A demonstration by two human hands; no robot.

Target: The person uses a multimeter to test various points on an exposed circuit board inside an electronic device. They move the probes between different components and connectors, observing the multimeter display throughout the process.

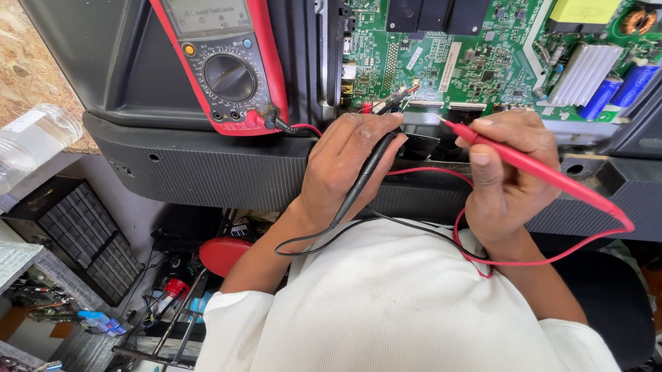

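My left hand [345,162] grips a black test probe [361,184], its tip near the lower edge of a green circuit board [483,57]. My right hand [508,173] holds a red test probe [549,178] like a pen, its metal tip pointing at the board's bottom edge near a flat connector. Red and black leads loop over my white shirt and run to a red multimeter [222,56] lying on the dark plastic back panel [194,163] left of the board.
A clear plastic bottle [19,146] lies at the left. Below it are a black grille box [84,237], small tools and a red round object [221,256]. The board carries a silver heatsink [585,71], blue capacitors and a yellow part.
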